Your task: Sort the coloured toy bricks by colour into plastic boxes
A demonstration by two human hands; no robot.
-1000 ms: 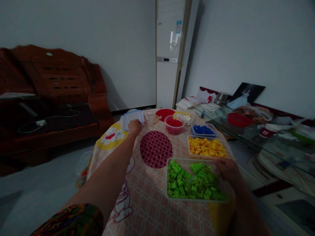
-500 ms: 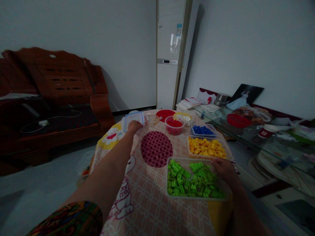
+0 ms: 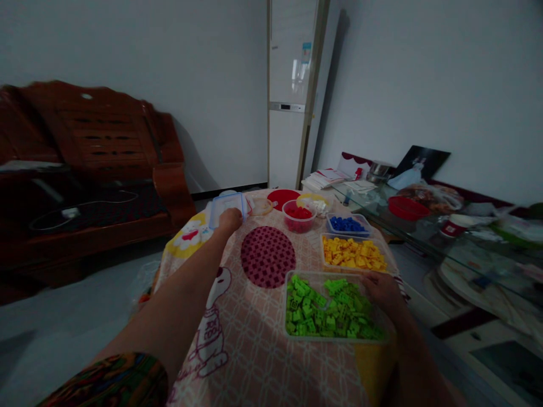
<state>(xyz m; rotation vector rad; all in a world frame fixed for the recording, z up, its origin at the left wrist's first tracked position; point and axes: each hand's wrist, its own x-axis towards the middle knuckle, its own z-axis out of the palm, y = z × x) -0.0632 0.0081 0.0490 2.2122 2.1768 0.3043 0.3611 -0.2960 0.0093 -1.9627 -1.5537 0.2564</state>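
Observation:
At the far left of the table, my left hand is closed at the near right corner of a clear lid with a blue rim. Its fingertips are hidden from this side. My right hand grips the far right corner of a clear plastic container full of green building bricks. Just beyond this hand stands a clear container of yellow bricks. Behind that is a smaller one with blue bricks. A round tub holds red bricks.
Clear and coloured round lids, among them a red lid, lie at the table's far end. White pieces sit by a yellow lid. On the right runs a glass table with a red bowl and a paper cup. A wooden bench stands left.
The whole view has shifted slightly. My right hand's fingers have moved a little at the green-brick container's corner. My left hand stays at the blue-rimmed lid.

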